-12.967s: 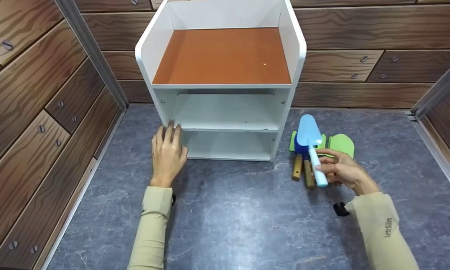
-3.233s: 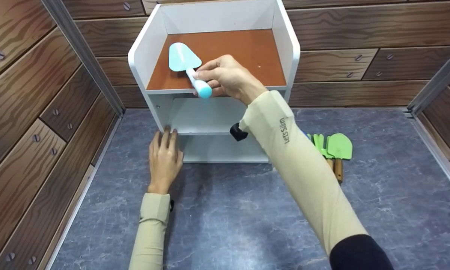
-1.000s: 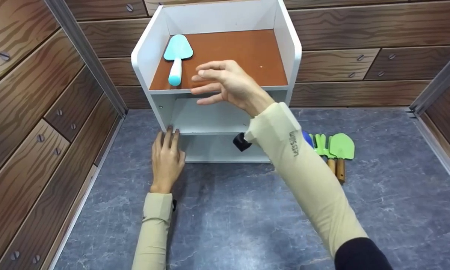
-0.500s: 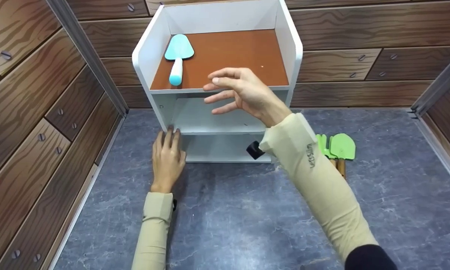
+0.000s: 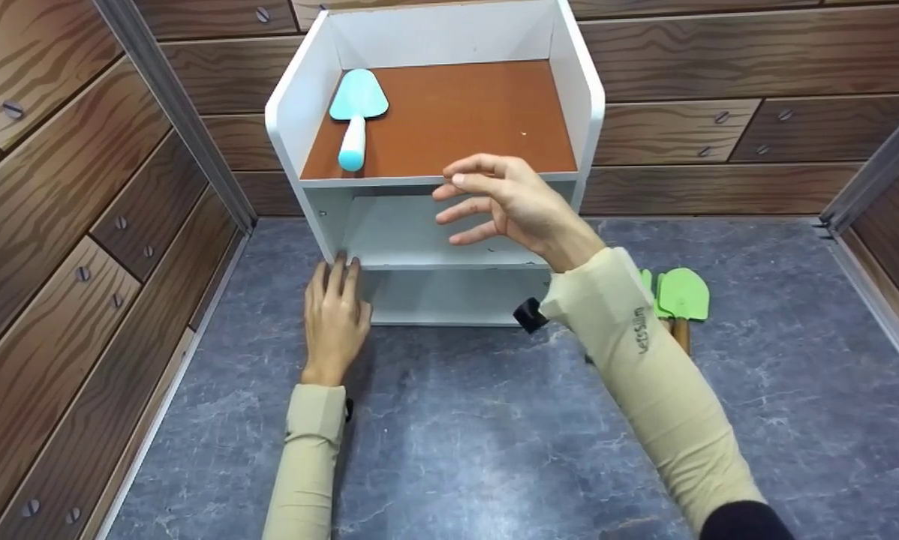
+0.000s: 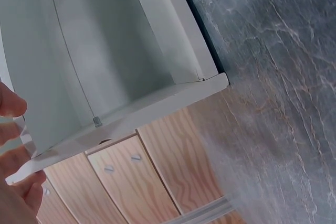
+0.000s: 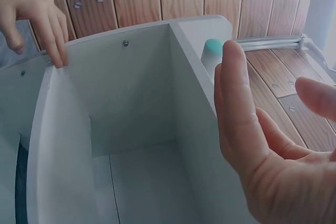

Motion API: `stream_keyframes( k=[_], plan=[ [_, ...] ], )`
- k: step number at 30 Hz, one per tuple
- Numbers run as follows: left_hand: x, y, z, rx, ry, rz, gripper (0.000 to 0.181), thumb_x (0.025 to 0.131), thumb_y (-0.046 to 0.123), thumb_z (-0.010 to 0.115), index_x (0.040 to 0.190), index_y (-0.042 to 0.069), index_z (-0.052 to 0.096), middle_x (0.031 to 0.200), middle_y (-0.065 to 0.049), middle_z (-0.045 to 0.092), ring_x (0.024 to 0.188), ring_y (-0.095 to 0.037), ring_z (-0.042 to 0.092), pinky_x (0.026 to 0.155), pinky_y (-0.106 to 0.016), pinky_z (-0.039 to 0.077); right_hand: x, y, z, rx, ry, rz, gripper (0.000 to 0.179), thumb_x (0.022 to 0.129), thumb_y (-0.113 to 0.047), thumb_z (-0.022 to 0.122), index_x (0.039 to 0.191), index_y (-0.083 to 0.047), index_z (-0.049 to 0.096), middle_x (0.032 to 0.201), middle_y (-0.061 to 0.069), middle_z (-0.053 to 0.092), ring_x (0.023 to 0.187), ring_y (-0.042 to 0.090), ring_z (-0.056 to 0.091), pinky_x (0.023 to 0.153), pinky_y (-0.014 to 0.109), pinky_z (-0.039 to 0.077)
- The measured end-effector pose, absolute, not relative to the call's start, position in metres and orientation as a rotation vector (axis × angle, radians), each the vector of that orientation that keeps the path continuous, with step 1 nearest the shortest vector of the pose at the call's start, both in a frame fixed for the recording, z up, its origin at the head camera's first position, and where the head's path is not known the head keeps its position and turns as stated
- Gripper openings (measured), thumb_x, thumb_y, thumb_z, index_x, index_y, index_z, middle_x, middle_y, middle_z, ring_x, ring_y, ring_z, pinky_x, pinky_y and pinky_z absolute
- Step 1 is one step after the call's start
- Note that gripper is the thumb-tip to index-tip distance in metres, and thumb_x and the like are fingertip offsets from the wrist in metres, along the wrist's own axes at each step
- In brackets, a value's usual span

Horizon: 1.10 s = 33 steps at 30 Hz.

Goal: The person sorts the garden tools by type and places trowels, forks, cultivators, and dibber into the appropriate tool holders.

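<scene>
A light-blue garden trowel [image 5: 358, 97] with a white handle lies along the left side of the brown top of the white shelf unit [image 5: 434, 181]. Its teal handle end also shows in the right wrist view. My left hand [image 5: 335, 322] rests its fingertips at the unit's left front edge, where the middle shelf meets the side panel. My right hand [image 5: 528, 206] hangs in the air before the unit, fingers loosely spread and holding nothing. On the floor to the right lies a green trowel [image 5: 684, 294] with a wooden handle. Beside it, a green hand fork [image 5: 647, 281] is mostly hidden behind my right sleeve.
Wood-plank walls [image 5: 720, 56] stand behind the unit and along both sides. The floor [image 5: 449, 450] is grey and marbled. Raised side panels [image 5: 588, 97] border the brown top, and two shelf compartments face forward below it.
The right hand carried the light-blue trowel from the floor pile to the brown top and let go. Since then it has drawn back right and toward me. The left hand has stayed put.
</scene>
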<state>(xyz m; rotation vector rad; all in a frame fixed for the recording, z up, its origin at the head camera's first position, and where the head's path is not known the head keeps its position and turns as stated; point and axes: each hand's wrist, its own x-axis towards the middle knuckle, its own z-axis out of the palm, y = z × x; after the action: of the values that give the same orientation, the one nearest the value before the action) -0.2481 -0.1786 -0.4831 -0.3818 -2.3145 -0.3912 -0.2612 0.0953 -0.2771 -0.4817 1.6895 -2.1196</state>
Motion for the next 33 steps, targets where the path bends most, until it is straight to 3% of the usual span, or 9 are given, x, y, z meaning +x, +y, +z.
stream_keyframes(
  k=[10, 33],
  plan=[
    [-0.248, -0.178, -0.483, -0.372, -2.311, -0.408, 0.056, 0.081, -0.001, 0.07, 0.136, -0.006, 0.059, 0.141, -0.026, 0.054, 0.129, -0.051, 0.046, 0.107, -0.061, 0.04, -0.257, 0.114, -0.292, -0.475, 1.684, -2.138, 0.017, 0.104, -0.008, 0.051, 0.118, -0.001, 0.058, 0.114, 0.019, 0.064, 0.093, 0.031, 0.071, 0.074, 0.049, 0.062],
    [-0.247, -0.176, -0.48, -0.361, -2.322, -0.429, 0.057, 0.081, 0.001, 0.071, 0.136, -0.007, 0.058, 0.143, -0.026, 0.053, 0.129, -0.052, 0.046, 0.108, -0.063, 0.039, -0.251, 0.158, -0.321, -0.426, 1.728, -2.161, 0.018, 0.106, -0.011, 0.051, 0.115, -0.003, 0.063, 0.116, 0.018, 0.065, 0.097, 0.031, 0.071, 0.074, 0.049, 0.062]
  ],
)
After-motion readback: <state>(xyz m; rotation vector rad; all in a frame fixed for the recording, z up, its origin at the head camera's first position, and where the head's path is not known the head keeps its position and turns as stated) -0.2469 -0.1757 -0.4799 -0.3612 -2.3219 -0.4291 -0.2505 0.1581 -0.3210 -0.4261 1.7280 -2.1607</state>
